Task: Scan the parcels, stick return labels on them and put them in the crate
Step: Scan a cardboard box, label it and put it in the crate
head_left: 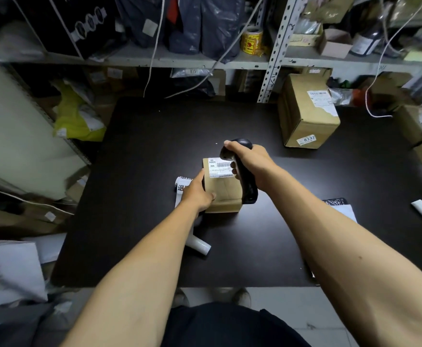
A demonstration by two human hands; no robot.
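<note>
Cluttered shelving behind dark bench (pixel 154 146): left hand (pixel 197 191) grips small parcel (pixel 223 194), right hand (pixel 252 166) clasps scanner (pixel 242 171) over its barcode; labelling, crating remain.

black table (pixel 154 146), metal shelving (pixel 275 46), yellow tape roll (pixel 252 41)

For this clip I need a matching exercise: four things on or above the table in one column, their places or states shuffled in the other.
Things:
1. black scanner
2. small parcel
3. large box
4. yellow label roll

States:
A. on the shelf
B. gripped by the right hand
C. steadied by the left hand
D. far right of the table, untouched

Pairs: 1-B, 2-C, 3-D, 4-A
</note>
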